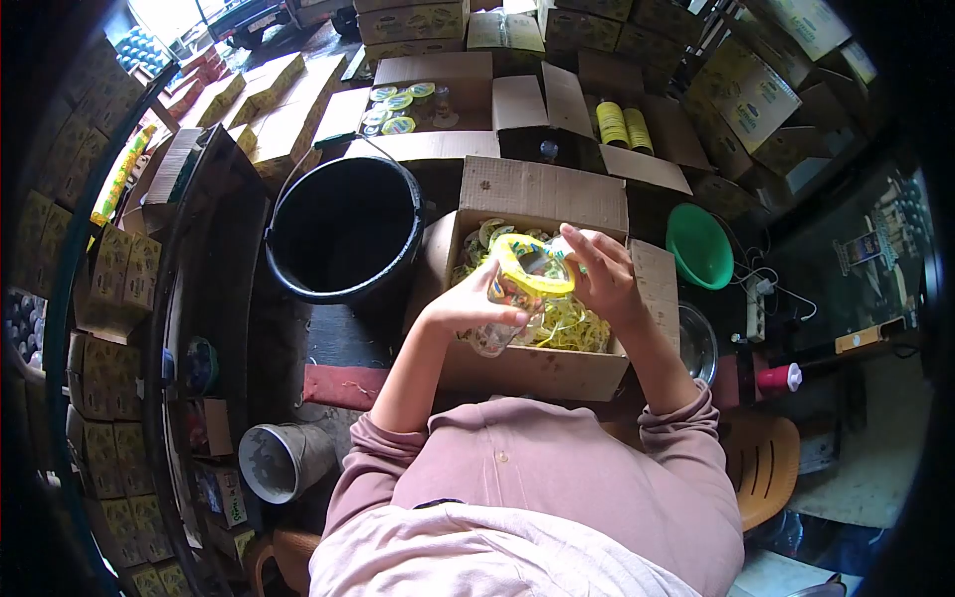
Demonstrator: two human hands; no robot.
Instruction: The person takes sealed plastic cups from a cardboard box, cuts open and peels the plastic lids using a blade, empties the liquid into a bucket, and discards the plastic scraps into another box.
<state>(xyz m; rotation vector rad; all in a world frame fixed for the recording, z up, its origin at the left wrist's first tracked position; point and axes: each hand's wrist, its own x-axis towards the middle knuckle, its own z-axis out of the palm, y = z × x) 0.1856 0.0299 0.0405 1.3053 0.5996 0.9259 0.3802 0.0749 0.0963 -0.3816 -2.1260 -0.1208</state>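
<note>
At nine o'clock, cartons (107, 373) bear print too small to read; at the dial's centre, the left hand (458, 304) grasps a clear, yellow-rimmed cup (519, 298), its print illegible; the right hand (607, 279), fingers slightly parted, nears the rim, grip unclear; at two o'clock, a green basin (699, 247)

Left hand (466, 302) holding yellow-rimmed clear plastic cup (530, 286); right hand (605, 275) at rim. Beneath: open brown cardboard box (542, 370), thin yellow strips (577, 330) inside. Round black bucket (340, 296) to left.

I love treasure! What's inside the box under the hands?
Mostly yellow strips show in the box. The left hand and container hide part; anything beneath the strips is covered.
</note>
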